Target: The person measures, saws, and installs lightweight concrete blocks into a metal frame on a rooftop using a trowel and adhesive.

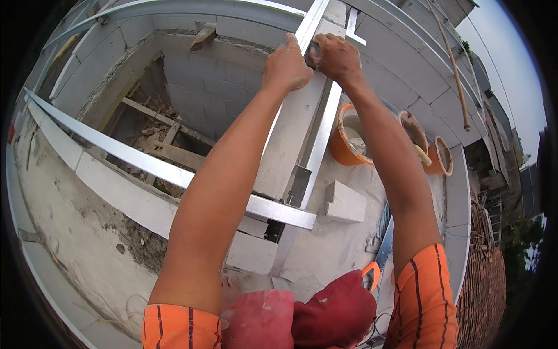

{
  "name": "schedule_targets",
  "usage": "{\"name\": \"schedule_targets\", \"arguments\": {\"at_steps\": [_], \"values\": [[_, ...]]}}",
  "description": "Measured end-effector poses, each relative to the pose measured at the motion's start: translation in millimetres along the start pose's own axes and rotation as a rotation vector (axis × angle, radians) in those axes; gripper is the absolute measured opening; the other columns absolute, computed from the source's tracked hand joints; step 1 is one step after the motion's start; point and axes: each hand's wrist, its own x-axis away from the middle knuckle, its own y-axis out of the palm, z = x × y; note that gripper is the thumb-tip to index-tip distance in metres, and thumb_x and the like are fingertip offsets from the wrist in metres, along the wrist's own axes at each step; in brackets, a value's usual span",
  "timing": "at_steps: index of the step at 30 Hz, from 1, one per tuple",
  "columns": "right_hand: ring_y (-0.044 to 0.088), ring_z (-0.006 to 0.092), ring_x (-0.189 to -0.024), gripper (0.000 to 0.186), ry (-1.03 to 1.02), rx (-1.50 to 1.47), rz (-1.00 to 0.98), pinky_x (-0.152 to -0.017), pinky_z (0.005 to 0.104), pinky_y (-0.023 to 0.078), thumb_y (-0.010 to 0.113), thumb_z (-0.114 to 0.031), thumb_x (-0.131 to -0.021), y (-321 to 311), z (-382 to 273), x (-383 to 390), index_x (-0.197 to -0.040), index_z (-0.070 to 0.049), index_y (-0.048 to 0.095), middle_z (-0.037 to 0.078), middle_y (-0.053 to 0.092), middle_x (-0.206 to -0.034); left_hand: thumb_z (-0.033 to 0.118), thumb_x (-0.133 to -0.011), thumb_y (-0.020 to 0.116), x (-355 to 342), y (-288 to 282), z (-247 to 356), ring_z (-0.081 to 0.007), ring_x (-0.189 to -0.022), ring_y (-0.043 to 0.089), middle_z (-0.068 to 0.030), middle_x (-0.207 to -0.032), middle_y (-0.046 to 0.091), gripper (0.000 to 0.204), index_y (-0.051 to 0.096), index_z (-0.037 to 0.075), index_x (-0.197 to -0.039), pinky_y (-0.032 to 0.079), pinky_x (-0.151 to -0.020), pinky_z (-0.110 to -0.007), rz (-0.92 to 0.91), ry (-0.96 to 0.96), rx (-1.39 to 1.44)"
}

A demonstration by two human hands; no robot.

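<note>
Your left hand (285,67) curls closed on the metal strip (310,26) along the left edge of the block wall (288,145). Your right hand (340,58) bends its fingers just beside it; I cannot tell what it grips. An orange bucket (342,149) stands beyond the wall's right edge.

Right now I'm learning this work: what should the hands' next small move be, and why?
Perhaps steady the metal strip with the left hand: that hand looks to be against it, and the right hand is close to its other side.
</note>
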Motion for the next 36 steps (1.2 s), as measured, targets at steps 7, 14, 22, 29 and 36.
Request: {"name": "schedule_targets", "arguments": {"at_steps": [7,14,22,29,36], "values": [[0.068,0.0325,-0.088,0.037,0.059,0.06,-0.341,-0.082,0.0439,0.054,0.064,-0.035,-0.085,10.3,7.9,-15.9,-0.107,-0.006,0.066,0.016,0.069,-0.098,0.025,-0.08,0.068,-18.9,-0.7,-34.7,-0.0309,-0.093,0.067,-0.0247,-0.105,0.065,0.072,0.039,-0.01,-0.136,0.054,-0.081,-0.037,0.147,0.095,0.312],[0.066,0.0296,-0.093,0.035,0.27,-0.199,-0.616,-0.081,0.0454,0.051,0.058,-0.035,-0.09,-6.8,2.0,-23.2,-0.108,-0.006,0.067,0.015,0.07,-0.1,0.025,-0.08,0.068,-30.2,-6.8,-39.9,-0.0296,-0.091,0.067,-0.0238,-0.104,0.065,0.069,0.042,-0.009,-0.134,0.054,-0.079,-0.036,-0.016,0.018,0.6],[0.066,0.0275,-0.087,0.032,0.249,-0.017,-0.58,-0.077,0.0417,0.053,0.059,-0.029,-0.093,-10.0,-10.1,-30.5,-0.106,-0.002,0.067,0.015,0.07,-0.094,0.026,-0.081,0.067,-43.5,-10.7,-39.5,-0.028,-0.088,0.066,-0.0227,-0.103,0.065,0.066,0.044,-0.008,-0.133,0.054,-0.077,-0.036,-0.094,-0.017,0.705],[0.066,0.029,-0.085,0.032,0.2,-0.06,-0.556,-0.076,0.0419,0.054,0.061,-0.027,-0.09,-6.0,-4.0,-28.5,-0.107,-0.001,0.067,0.017,0.07,-0.094,0.026,-0.082,0.066,-47.8,-7.9,-38.6,-0.0266,-0.086,0.066,-0.0218,-0.103,0.065,0.063,0.046,-0.007,-0.131,0.053,-0.075,-0.035,-0.153,-0.042,0.763],[0.066,0.0281,-0.077,0.027,0.176,-0.079,-0.567,-0.069,0.0409,0.053,0.062,-0.02,-0.087,0.4,-0.8,-33.4,-0.103,0.001,0.069,0.017,0.07,-0.089,0.027,-0.082,0.065,-42.8,-7.8,-41.5,-0.0253,-0.084,0.066,-0.0209,-0.102,0.066,0.06,0.048,-0.006,-0.13,0.053,-0.074,-0.034,-0.192,-0.066,0.792]]}}
